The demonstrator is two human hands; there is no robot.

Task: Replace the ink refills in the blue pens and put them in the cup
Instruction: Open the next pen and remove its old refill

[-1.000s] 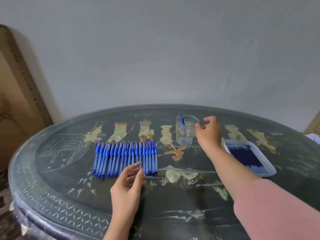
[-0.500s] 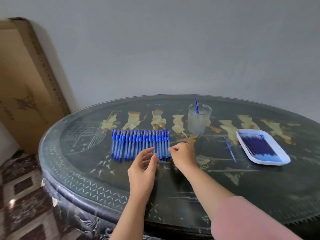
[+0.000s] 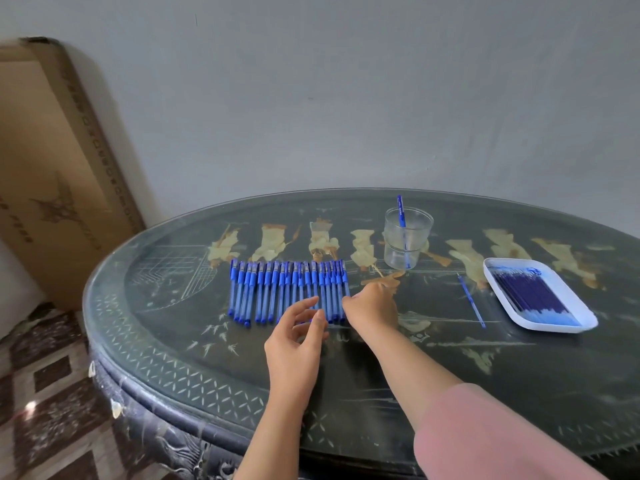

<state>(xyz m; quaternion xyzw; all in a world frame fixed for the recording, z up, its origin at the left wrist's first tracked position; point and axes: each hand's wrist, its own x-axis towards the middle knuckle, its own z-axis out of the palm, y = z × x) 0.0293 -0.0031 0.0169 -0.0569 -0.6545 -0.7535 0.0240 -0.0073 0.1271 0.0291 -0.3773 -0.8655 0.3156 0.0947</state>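
Pens [image 3: 287,292]: just one in cup [image 3: 408,237], full row waiting; right hand [image 3: 372,306] apparently pinching end pen [image 3: 345,284], left hand [image 3: 294,344] loose, empty.

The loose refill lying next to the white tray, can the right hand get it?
Probably yes. The right hand is at the right end of the pen row, and only bare table lies between it and the loose refill.

Blue pens [image 3: 287,292], white tray [image 3: 585,318]
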